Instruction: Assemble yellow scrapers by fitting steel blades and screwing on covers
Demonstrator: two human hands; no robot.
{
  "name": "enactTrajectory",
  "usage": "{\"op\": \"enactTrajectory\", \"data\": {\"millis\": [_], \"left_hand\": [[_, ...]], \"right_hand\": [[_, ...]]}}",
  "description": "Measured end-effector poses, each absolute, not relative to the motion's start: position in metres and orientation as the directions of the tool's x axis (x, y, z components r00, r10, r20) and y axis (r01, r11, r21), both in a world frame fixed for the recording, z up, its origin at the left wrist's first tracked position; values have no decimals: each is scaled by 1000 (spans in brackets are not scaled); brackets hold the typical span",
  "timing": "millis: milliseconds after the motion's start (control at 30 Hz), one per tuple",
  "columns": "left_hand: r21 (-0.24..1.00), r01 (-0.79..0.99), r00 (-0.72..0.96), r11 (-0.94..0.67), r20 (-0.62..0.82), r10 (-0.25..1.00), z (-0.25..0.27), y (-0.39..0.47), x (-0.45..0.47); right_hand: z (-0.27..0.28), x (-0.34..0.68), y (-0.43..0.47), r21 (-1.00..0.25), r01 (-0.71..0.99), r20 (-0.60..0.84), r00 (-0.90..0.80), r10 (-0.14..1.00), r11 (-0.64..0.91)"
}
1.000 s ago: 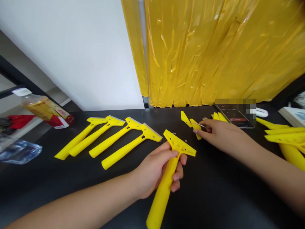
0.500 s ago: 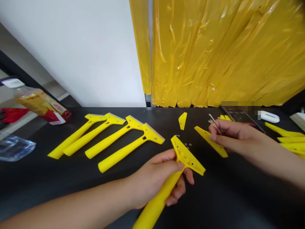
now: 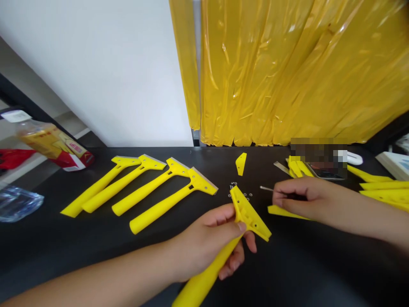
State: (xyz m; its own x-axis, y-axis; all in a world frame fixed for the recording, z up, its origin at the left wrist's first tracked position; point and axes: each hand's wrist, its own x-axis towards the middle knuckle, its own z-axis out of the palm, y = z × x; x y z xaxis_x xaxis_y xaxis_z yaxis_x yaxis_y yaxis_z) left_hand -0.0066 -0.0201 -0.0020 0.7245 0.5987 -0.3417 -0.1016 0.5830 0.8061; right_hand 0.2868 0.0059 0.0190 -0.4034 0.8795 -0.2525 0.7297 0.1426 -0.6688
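My left hand (image 3: 220,243) is closed around the neck of a yellow scraper handle (image 3: 204,277). Its triangular head, with two holes, faces up and no blade shows on it. In my right hand (image 3: 294,198), the fingers are pinched on a thin metal rod (image 3: 266,188) whose tip points left; the rest of this tool is hidden. A flat yellow scraper plate (image 3: 286,212) shows under that hand; I cannot tell whether the fingers grip it. Small nuts and screws (image 3: 247,196) lie just beyond the scraper head. Behind them is another yellow plate (image 3: 241,164).
Several scrapers with blades (image 3: 172,194) lie in a row on the black table at left. A drink bottle (image 3: 54,140) and clear plastic (image 3: 21,202) are farther left. More yellow parts (image 3: 380,192) lie at right, near a phone (image 3: 326,168). Yellow film (image 3: 271,72) hangs behind.
My right hand has moved slightly lower with the metal rod, which now points left instead of up-left. The yellow plate beside it has swung flatter and lower. My left hand keeps its grip.
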Motion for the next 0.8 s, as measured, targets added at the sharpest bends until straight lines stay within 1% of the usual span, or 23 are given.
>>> {"op": "enactTrajectory", "data": {"millis": [67,100,167,233,300,333,400,500,667,800], "left_hand": [[805,-91,725,586,-350,593,-2,-20,-6],[805,-88,724,587,-353,592,-2,-20,-6],[804,-83,723,588,-357,591,-1,-20,-6],[807,-77,728,585,-356,586,-1,-20,-7],[811,-71,734,581,-352,581,-1,-20,-7],[812,-67,735,580,-353,579,-1,-20,-7],[810,-58,734,583,-361,575,-1,-19,-7],[810,-59,732,584,-362,577,-2,-19,-7],[810,-62,742,584,-353,569,-4,-19,-6],[811,-75,738,580,-346,579,-5,-19,-5]], "right_hand": [[13,298,16,-560,809,-253,-373,893,179],[10,303,22,-517,840,-231,-326,917,168],[6,312,32,-444,891,-158,-184,970,97],[2,320,41,-360,933,-78,-38,996,7],[-1,325,46,-285,957,-33,51,998,-59],[-2,325,47,-256,964,-33,65,997,-71],[-4,323,46,-231,972,-58,37,998,-49],[-5,315,42,-242,970,-80,-34,996,14],[-9,311,42,-238,969,-98,-99,990,73],[-10,317,43,-266,954,-95,-172,981,141]]}}
